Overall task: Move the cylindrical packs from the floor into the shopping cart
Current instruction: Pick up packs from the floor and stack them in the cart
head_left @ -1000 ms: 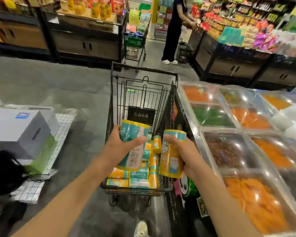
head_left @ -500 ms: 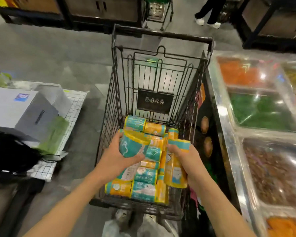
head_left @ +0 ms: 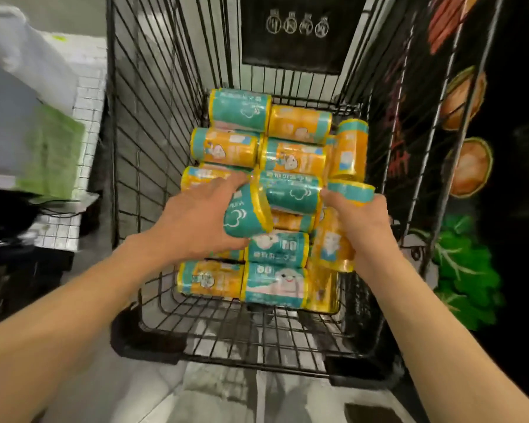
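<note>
- Left hand [head_left: 196, 221] grips a teal pack [head_left: 248, 213], held low inside the shopping cart [head_left: 153, 123].
- Right hand [head_left: 362, 227] grips an orange pack [head_left: 333, 239] just beside it.
- Stacked packs [head_left: 290, 160] lie under and beyond both hands.

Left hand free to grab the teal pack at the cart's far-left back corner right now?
Probably not yet. The left hand already grips a teal pack, so it must set that down first. The way to the far teal pack looks open from above, nothing lying on it.
</note>
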Demonstrator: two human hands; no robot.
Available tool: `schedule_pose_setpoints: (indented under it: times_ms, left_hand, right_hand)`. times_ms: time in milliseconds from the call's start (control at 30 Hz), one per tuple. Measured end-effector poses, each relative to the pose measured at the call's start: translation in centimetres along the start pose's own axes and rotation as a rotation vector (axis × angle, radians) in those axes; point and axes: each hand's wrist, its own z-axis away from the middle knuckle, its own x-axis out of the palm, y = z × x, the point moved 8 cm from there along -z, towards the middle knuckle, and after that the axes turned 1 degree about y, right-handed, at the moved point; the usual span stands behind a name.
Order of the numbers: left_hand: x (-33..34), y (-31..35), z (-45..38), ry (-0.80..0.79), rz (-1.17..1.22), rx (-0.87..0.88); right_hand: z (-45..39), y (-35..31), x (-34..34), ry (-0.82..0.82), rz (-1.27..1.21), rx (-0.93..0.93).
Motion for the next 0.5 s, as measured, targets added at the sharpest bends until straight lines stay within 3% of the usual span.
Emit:
schedule_pose_setpoints:
  times_ms: [200,500]
  left_hand:
    - [3.0,-1.5,-1.8,-0.052,-0.356,0.219]
    - [5.3,-2.1,-2.6,-0.149,-0.583,0.253]
  right_hand:
    - [-2.4,2.1,0.9,0.100,0.152,0.005]
    - [-5.0,3.2,1.9,0.164,0.224,0.044]
